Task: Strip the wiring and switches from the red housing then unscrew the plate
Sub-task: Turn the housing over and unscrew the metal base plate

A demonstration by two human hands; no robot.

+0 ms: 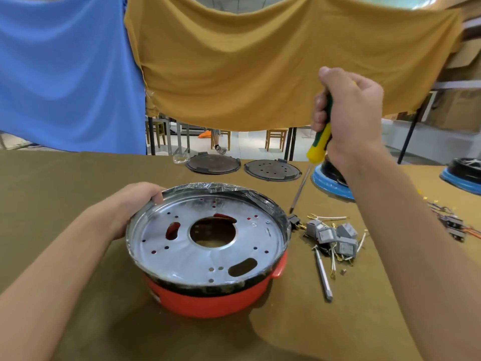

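Nearby: switches | left hand grips housing | right hand holds screwdriver

Workshop or small appliance teardown bench, not a home. Work table covered in olive-brown cloth. Loose parts on it: pile of grey switches with wire ends at 3 o'clock, spare screwdriver bit beside them, more wiring far right. Two dark round plates at 12 o'clock, blue-rimmed appliance units at 2 o'clock, same kind repeated, so batch disassembly. Blue sheet and mustard sheet hung as screens behind the bench. Under them, tiled floor, wooden chairs, metal table legs. Stacked cardboard boxes at far right
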